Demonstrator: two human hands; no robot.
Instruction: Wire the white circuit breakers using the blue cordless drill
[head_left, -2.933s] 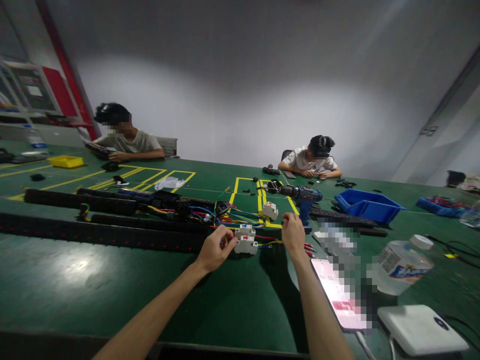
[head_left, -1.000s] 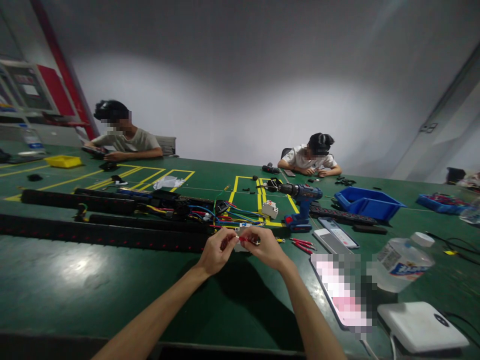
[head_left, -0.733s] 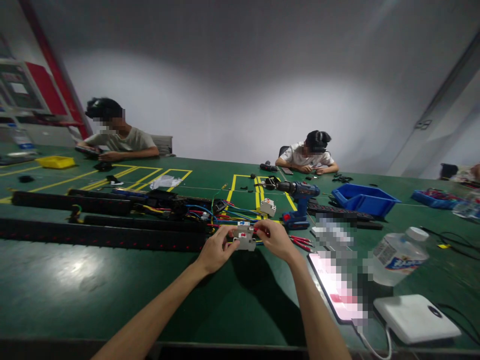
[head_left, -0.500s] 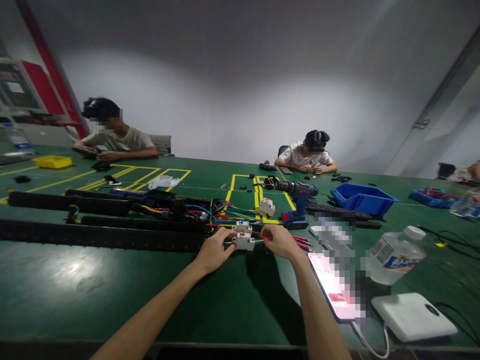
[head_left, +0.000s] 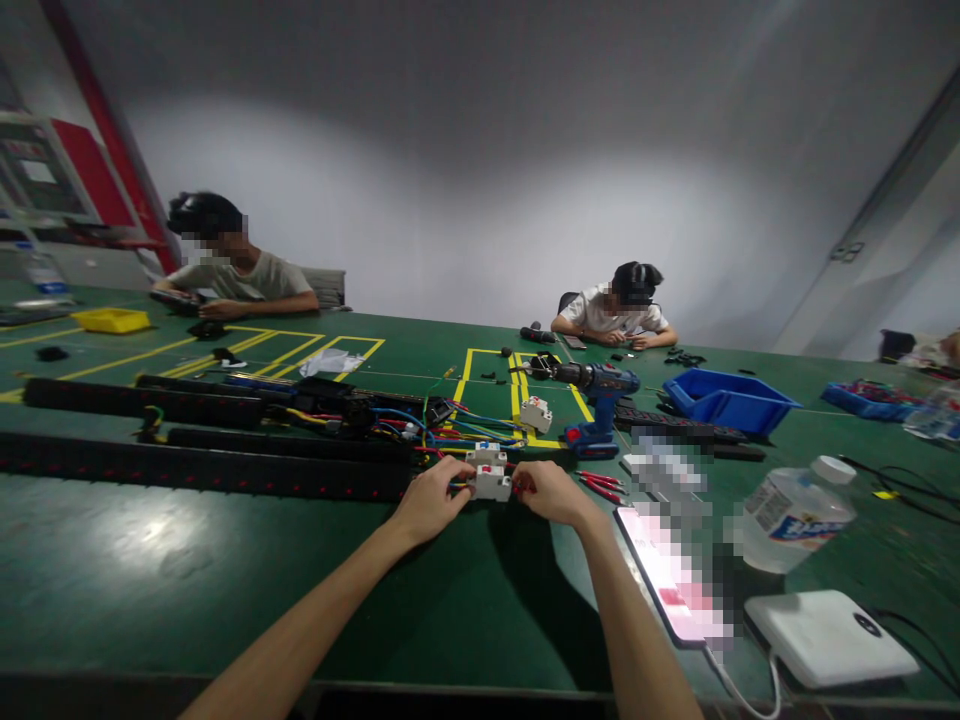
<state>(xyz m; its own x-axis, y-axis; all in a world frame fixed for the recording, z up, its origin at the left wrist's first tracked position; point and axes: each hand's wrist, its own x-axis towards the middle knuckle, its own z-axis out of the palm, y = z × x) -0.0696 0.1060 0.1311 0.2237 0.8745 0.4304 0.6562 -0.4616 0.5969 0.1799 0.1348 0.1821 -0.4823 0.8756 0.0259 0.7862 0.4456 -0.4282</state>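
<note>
Two small white circuit breakers stand one behind the other at the middle of the bench, the front breaker (head_left: 492, 484) and the rear breaker (head_left: 486, 455), each with a coloured toggle. My left hand (head_left: 433, 497) pinches the front breaker at its left side, where wires run in. Close against the right side, my right hand (head_left: 553, 492) has its fingertips pinched on a red wire (head_left: 517, 488), mostly hidden by the fingers. Several red wires with metal ends (head_left: 604, 484) lie to the right of that hand. Another white breaker (head_left: 536, 413) lies behind among coloured wires.
Long black strips (head_left: 210, 465) lie at left. A blue cordless drill (head_left: 600, 400) stands behind my right hand. Rightward are a blue bin (head_left: 727, 402), a phone (head_left: 664, 580), a bottle (head_left: 795, 515) and a white power bank (head_left: 829, 637). Two people sit across the bench.
My right hand has moved left, its fingertips now close against the front breaker. More of the red wire ends show to its right. My left hand stays at the breaker.
</note>
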